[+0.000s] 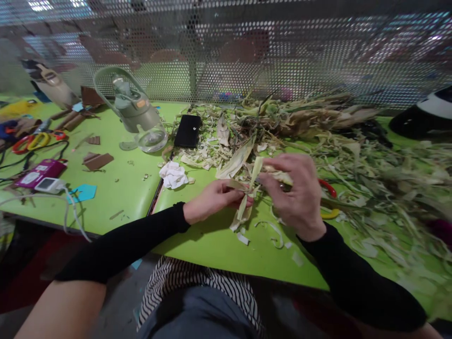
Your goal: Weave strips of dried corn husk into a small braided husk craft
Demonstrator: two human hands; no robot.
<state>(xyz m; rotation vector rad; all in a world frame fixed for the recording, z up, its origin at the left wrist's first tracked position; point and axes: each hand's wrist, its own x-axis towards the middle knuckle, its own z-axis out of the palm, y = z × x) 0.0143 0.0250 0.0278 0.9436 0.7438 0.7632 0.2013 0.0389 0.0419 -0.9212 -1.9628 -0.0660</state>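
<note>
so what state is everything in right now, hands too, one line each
Left hand: fingers closed on the husk piece
Right hand: pinching its upper end
Husk piece: held between both hands
Bottle: lid on, handle raised
Black slab: lying flat
White paper: crumpled
Husk pile: loose, untidy
Pink device: lying flat; on or off, can't tell

A smooth lime-green tabletop [212, 245] spans the view from left to right, backed by a grey perforated metal screen [219, 61]. Bright white lights [40, 5] shine at upper left. Below, the grey floor [118, 308] is dim.
</note>
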